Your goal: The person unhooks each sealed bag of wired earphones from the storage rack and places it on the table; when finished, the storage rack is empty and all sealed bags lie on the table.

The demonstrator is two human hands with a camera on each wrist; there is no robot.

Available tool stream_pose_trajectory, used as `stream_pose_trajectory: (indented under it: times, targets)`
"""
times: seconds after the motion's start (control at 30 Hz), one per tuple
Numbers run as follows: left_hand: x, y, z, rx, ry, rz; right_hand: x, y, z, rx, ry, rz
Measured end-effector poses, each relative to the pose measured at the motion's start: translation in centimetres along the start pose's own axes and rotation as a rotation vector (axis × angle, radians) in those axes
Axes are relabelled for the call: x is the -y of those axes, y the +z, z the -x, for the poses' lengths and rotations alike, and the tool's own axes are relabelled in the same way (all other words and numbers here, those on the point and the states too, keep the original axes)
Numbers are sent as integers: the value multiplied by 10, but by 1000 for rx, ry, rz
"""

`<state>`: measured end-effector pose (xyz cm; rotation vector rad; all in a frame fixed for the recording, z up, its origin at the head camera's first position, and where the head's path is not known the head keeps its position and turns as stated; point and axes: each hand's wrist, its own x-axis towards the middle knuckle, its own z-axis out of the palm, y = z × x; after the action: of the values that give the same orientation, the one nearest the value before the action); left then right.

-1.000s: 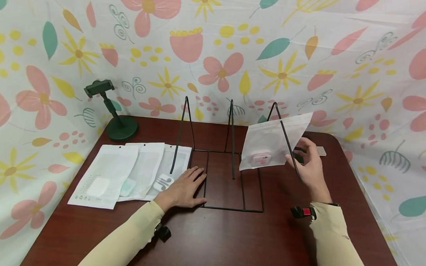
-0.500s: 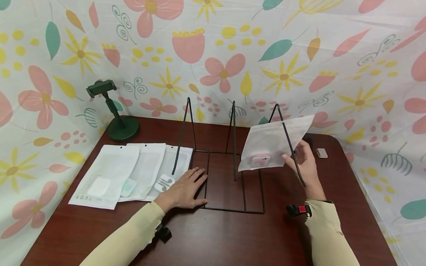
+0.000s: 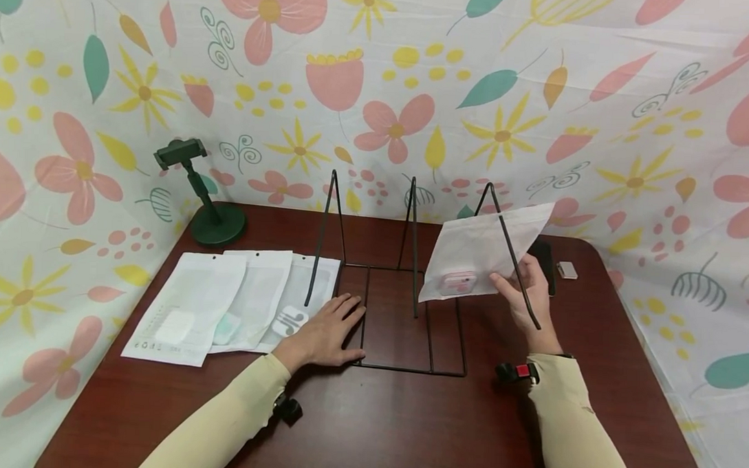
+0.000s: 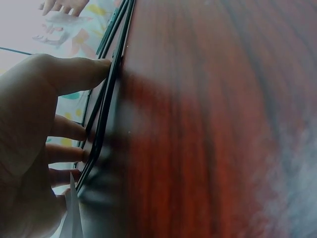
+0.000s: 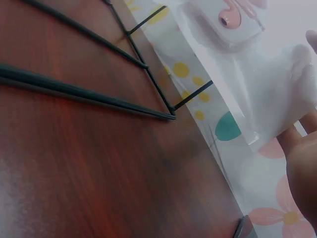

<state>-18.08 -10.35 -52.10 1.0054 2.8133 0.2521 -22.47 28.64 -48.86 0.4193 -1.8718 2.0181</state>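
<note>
My right hand (image 3: 538, 303) pinches a whitish, see-through pouch (image 3: 473, 241) by its right side, thumb in front and fingers behind. Low in the pouch is a case of pink earphones (image 5: 230, 19). The pouch hangs tilted at the right divider of a black wire rack (image 3: 416, 370), with that divider's front wire crossing before it. On the rack's left base wires rests my left hand (image 3: 327, 336), fingers spread and thumb on the front wire. Beside it lie overlapping white pouches (image 3: 189, 289), and white earphones (image 3: 289, 320) show in the one nearest the hand.
A dark green phone stand (image 3: 218, 225) occupies the table's back left corner. Behind my right hand lie a flat black object (image 3: 543, 264) and a small white box (image 3: 567, 270). A flowered cloth (image 3: 392, 76) hangs along the back and sides of the brown table (image 3: 374, 427).
My right hand has shifted a little left and down along the pouch's side, uncovering the flat black object behind. The pouch is slightly lower. My left hand stays on the rack.
</note>
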Motion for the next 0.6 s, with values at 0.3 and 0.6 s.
stream_pose_trajectory:
  times: [0.3, 0.6]
  targets:
    - [-1, 2, -1, -1, 1, 2, 5, 6, 6, 30, -2, -114]
    - [-1, -1, -1, 10, 1, 10, 7, 5, 11, -6, 12, -104]
